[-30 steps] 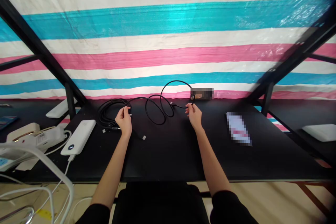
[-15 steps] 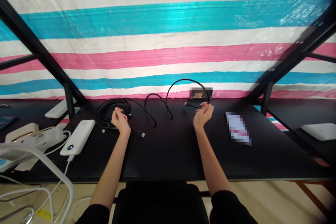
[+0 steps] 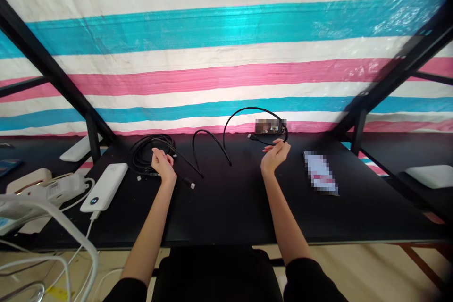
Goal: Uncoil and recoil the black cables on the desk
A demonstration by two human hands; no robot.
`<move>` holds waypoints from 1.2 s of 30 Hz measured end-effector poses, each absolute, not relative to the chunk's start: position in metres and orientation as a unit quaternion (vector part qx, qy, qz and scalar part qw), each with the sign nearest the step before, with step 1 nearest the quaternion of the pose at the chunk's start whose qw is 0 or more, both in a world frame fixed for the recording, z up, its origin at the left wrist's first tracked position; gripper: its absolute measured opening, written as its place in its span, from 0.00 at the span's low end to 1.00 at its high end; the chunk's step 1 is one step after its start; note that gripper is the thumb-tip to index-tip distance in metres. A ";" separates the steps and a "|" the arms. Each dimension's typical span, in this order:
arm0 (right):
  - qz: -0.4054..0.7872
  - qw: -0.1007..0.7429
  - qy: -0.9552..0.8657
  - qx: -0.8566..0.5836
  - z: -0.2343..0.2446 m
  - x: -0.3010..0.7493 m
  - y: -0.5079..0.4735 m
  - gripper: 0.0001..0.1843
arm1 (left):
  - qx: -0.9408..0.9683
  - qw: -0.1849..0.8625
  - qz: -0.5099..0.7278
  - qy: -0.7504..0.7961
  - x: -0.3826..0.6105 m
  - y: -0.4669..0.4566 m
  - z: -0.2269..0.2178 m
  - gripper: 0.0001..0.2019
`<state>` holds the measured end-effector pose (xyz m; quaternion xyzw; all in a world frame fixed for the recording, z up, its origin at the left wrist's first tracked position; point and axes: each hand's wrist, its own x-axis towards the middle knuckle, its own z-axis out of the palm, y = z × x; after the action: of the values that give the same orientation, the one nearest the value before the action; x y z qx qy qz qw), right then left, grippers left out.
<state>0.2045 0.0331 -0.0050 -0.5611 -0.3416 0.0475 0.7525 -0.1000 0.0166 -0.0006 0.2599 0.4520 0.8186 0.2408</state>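
Note:
A thin black USB cable (image 3: 253, 108) runs in loose loops across the back of the black table (image 3: 219, 212). My right hand (image 3: 275, 156) is closed on it close to one end, and its plug (image 3: 252, 137) sticks out to the left of my fingers. My left hand (image 3: 163, 164) has its fingers curled in, in front of a coil of black cable (image 3: 141, 153). Whether a strand lies inside those fingers is hidden. Another plug (image 3: 191, 185) rests on the table just right of my left wrist.
A phone (image 3: 320, 172) with a blurred screen lies at the right, and a dark blurred object (image 3: 269, 126) leans at the back. On the left are a white power bank (image 3: 105, 188), a power strip (image 3: 63, 188) and white cords. Black metal posts (image 3: 92, 137) flank the table before a striped sheet.
The loops between my hands have shifted, with their low bends moving slightly. My right hand has tilted a little to the right. My left hand has barely moved.

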 end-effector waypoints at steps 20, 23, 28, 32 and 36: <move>0.341 0.607 -0.546 -0.466 -0.014 0.161 0.035 0.22 | 0.350 0.251 0.772 0.467 -0.088 0.009 -0.001 0.21; 0.427 0.607 -0.496 -0.451 -0.014 0.159 0.038 0.26 | 0.398 0.277 0.728 0.485 -0.085 0.006 -0.002 0.21; 0.539 0.602 -0.462 -0.366 -0.013 0.153 0.036 0.32 | 0.512 0.341 0.587 0.526 -0.077 0.003 -0.007 0.19; 0.505 0.611 -0.501 -0.347 -0.011 0.145 0.028 0.41 | 0.564 0.352 0.528 0.529 -0.072 0.003 -0.011 0.19; 0.419 0.637 -0.515 -0.393 -0.007 0.146 0.024 0.53 | 0.604 0.325 0.475 0.552 -0.071 0.002 -0.014 0.23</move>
<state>0.1459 0.0244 -0.0067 -0.3932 -0.5147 0.4187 0.6365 -0.0710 0.0017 -0.0139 0.6035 0.5521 0.4749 0.3247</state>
